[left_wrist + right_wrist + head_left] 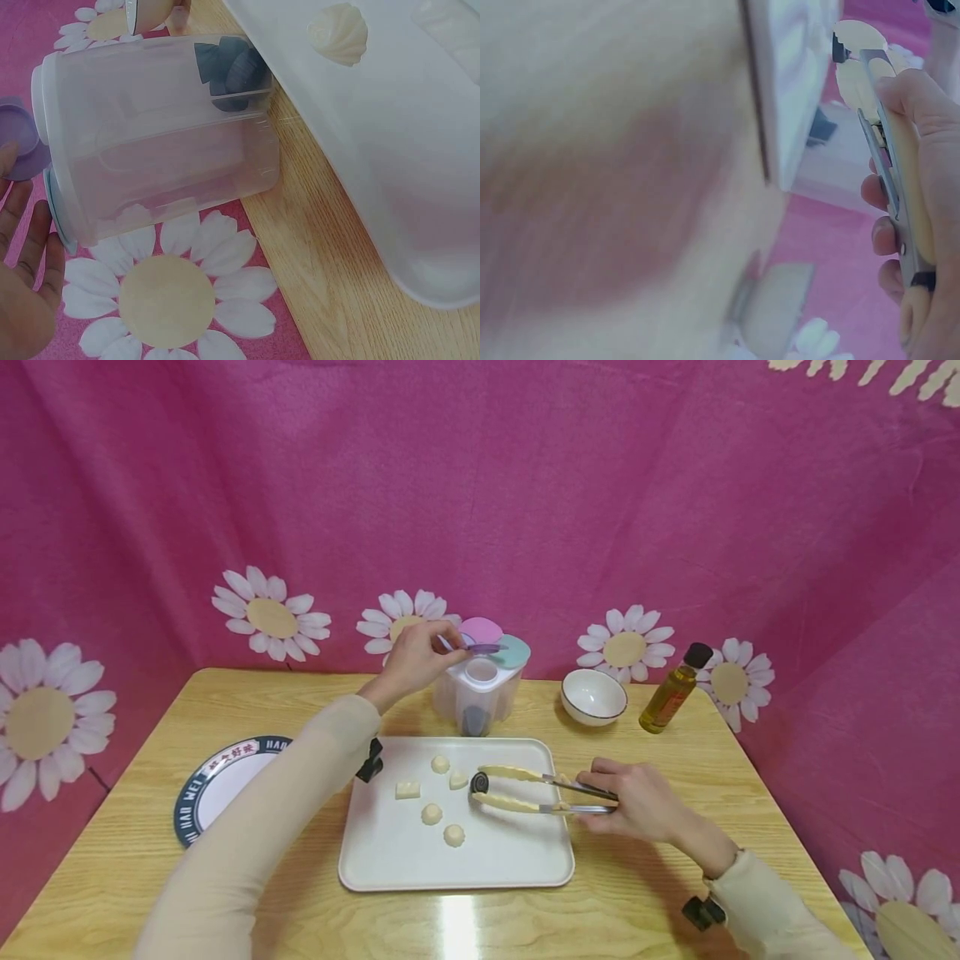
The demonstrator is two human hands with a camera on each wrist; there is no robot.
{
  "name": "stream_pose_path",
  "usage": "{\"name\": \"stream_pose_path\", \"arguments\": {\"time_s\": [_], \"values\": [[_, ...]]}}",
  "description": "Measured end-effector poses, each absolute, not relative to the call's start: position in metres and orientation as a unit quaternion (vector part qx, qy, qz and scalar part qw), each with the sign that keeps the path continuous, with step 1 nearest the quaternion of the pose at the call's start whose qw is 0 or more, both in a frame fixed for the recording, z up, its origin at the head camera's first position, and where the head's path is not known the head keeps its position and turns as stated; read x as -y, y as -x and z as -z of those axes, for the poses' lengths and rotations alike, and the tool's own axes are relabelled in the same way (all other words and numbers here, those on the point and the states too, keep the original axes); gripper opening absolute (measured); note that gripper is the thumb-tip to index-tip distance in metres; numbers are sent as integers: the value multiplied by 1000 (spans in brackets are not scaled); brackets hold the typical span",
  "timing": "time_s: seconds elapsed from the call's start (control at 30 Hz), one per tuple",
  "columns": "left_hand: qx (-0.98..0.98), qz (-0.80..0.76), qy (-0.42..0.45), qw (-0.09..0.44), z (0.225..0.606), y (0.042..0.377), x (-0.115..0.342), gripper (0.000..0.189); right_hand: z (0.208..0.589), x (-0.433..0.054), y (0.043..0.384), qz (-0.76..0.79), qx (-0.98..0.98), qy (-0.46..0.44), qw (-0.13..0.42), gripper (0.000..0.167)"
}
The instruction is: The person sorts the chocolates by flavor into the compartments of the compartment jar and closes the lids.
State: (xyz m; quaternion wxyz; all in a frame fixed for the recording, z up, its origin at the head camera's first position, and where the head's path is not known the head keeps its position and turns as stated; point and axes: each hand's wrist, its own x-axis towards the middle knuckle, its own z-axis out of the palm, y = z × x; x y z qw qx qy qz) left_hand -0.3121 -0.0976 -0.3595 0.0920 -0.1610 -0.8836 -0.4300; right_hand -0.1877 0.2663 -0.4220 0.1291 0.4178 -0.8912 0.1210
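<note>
My left hand [423, 652] pinches the raised purple lid [487, 648] of a clear divided container [498, 706]. Below that lid, a round opening [481, 671] shows in the white top. Dark pieces [232, 71] lie at the bottom of one compartment. In my right hand [630, 797] is a pair of tongs [517, 806] with cream-coloured tips. Between the tips sits a dark spiral-shaped piece [478, 783], over the white tray [525, 860]. Several cream-coloured moulded pieces [431, 814] lie on the tray to the left of the tongs.
Behind the tray's right end stands a white bowl [593, 697], with an oil bottle [675, 688] further right. A blue-rimmed plate [197, 777] lies at the left, partly covered by the left sleeve. A pink flowered cloth [525, 510] hangs behind the wooden table [645, 893].
</note>
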Motion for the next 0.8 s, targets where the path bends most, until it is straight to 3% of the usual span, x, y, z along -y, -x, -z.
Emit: {"name": "stream_pose_path", "arguments": {"time_s": [0.27, 0.47, 0.6, 0.67, 0.8], "values": [[885, 427, 159, 93, 359, 311, 97, 14, 395, -273, 205, -120, 888, -398, 195, 44], [885, 428, 163, 89, 359, 310, 97, 13, 380, -274, 224, -142, 867, -396, 268, 77], [884, 428, 166, 88, 358, 311, 97, 13, 371, -272, 234, -144, 870, -379, 280, 87], [884, 428, 165, 88, 358, 310, 97, 13, 366, -270, 239, -146, 874, -374, 273, 83], [885, 426, 162, 93, 357, 310, 97, 12, 361, -267, 248, -152, 883, -364, 254, 53]]}}
